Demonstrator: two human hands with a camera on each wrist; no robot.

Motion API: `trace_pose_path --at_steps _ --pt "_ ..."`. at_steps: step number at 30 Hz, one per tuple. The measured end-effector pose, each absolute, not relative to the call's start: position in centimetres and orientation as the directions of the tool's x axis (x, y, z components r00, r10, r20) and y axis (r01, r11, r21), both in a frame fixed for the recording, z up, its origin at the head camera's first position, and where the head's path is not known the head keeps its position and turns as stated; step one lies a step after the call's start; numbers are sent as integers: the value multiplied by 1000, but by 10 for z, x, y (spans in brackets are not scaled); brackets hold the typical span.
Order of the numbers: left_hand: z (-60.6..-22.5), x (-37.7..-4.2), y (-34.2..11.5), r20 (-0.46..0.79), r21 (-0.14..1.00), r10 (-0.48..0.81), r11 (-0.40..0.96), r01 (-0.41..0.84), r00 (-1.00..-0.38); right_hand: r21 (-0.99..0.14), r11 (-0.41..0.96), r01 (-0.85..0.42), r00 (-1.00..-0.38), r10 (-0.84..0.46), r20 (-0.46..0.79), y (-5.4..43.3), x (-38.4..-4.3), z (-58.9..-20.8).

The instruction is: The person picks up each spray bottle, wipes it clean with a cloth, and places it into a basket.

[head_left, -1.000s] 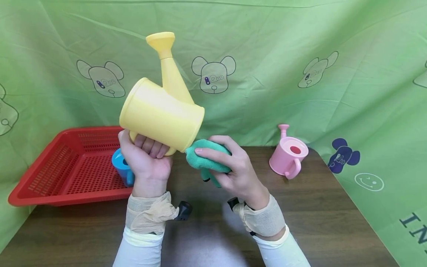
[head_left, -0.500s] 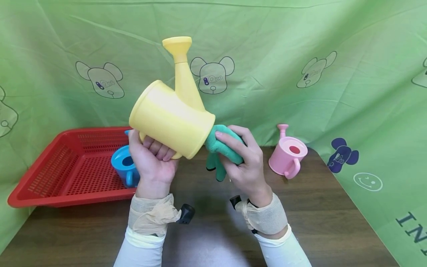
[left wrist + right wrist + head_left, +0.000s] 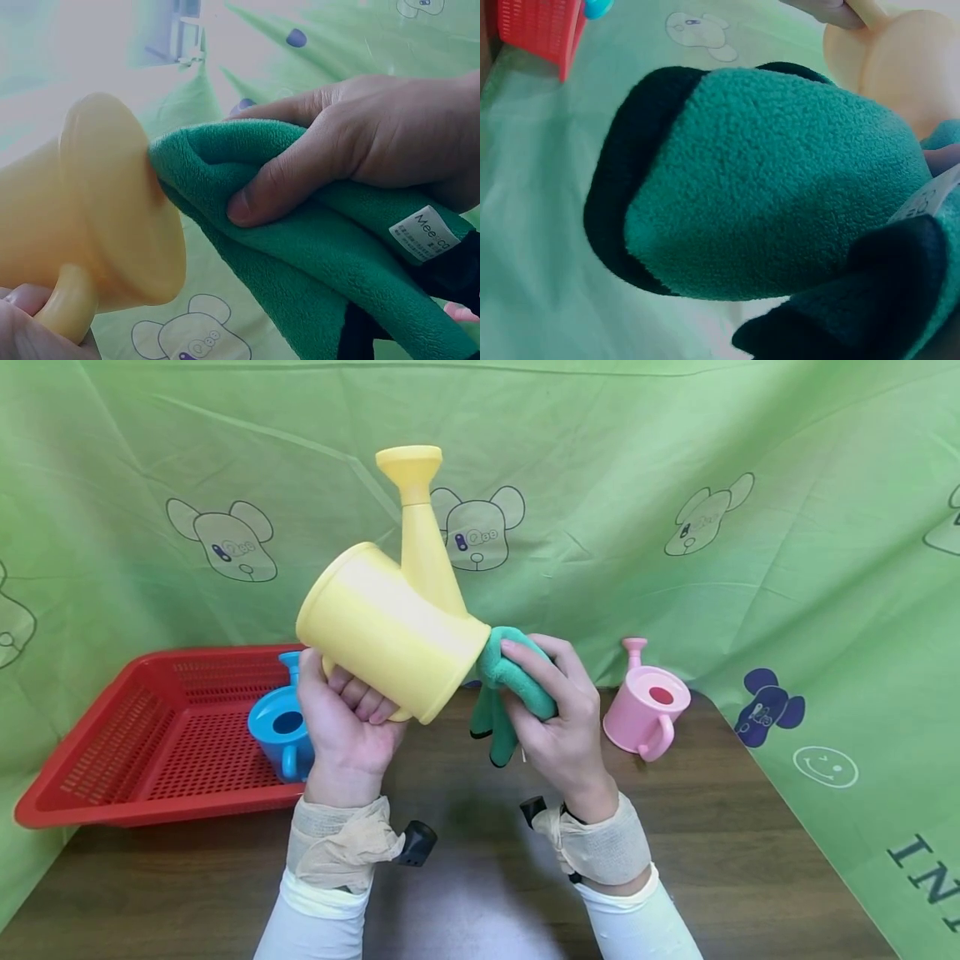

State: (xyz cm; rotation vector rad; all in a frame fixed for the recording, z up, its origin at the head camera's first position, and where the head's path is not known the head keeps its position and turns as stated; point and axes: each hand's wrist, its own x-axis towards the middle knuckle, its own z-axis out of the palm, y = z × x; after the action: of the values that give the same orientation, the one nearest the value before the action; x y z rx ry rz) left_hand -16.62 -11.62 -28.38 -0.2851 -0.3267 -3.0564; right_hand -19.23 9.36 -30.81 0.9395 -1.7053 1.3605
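Note:
A yellow watering can (image 3: 393, 631) is held up in the air on its side, spout pointing up and base facing right. My left hand (image 3: 348, 735) grips it by the handle (image 3: 71, 304), fingers curled underneath. A green cloth with dark edging (image 3: 517, 672) is bunched in my right hand (image 3: 562, 718). In the left wrist view the folded cloth (image 3: 247, 172) touches the can's base, with the right thumb pressing on top. Loose ends of the cloth hang below the hand. Up close in the right wrist view, the cloth (image 3: 780, 187) covers most of the frame.
A red perforated basket (image 3: 90, 814) stands at the left with a blue watering can (image 3: 281, 727) in it, partly behind the left hand. A pink watering can (image 3: 645, 710) stands on the brown table (image 3: 712, 860) at the right. Green printed fabric (image 3: 585, 543) hangs behind.
Both hands have moved rightward, bringing the yellow can and the cloth along. The cloth has slid up over the can's base. More of the blue can shows now.

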Motion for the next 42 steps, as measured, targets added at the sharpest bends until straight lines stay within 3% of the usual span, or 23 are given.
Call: trace_pose_path --at_steps 14,24,32,42 --pt "-282 -164 -116 201 203 -83 -971 124 -976 -478 253 -841 -531 -220 818 93 -196 -312" --pt "-281 -164 -118 193 103 -86 -989 107 -977 -491 287 -822 -566 -324 758 90 -194 -313" --pt "-279 -164 -117 214 173 -184 -959 223 -959 -421 269 -866 -499 -418 759 86 -194 -315" --pt "-279 -167 -118 216 161 -214 -954 251 -953 -356 205 -912 -411 -461 787 83 -193 -316"
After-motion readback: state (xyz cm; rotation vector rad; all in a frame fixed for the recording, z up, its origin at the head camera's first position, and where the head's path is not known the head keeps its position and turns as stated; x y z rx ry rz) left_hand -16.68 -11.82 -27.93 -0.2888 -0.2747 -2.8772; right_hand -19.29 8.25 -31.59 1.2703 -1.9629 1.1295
